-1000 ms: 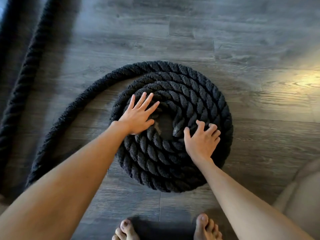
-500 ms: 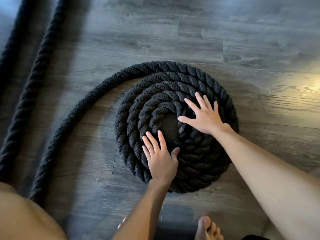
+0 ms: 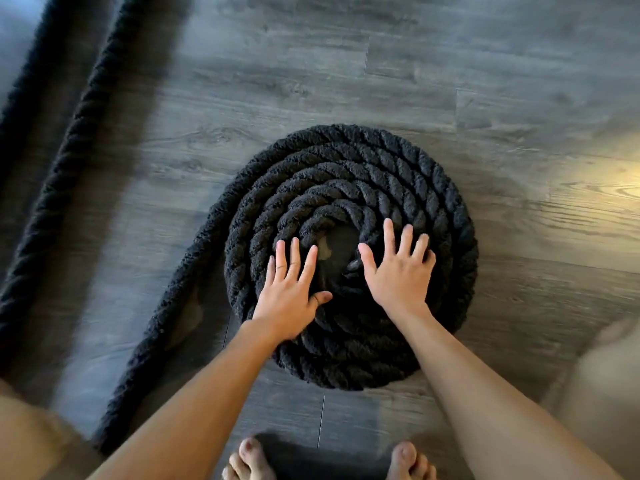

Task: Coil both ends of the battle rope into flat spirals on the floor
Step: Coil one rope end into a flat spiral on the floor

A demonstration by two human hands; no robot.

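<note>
A thick black battle rope lies wound into a flat spiral (image 3: pixel 398 188) on the grey wood floor (image 3: pixel 519 81), with several turns and a small gap at the centre. My left hand (image 3: pixel 291 292) lies flat on the spiral's near-left turns, fingers spread. My right hand (image 3: pixel 398 271) presses flat on the turns right of the centre, fingers apart. Neither hand grips the rope. The rope's tail (image 3: pixel 166 327) leaves the spiral on the left and runs down toward the lower left.
Another stretch of the same rope (image 3: pixel 65 147) runs diagonally along the left side, beside a dark strip at the far left. My bare feet (image 3: pixel 249 459) stand at the bottom edge. A pale blurred object (image 3: pixel 602 386) sits at the lower right.
The tail has drawn in closer against the spiral's left side. My right hand moved from the upper right turns toward the centre; my left hand shifted up and left.
</note>
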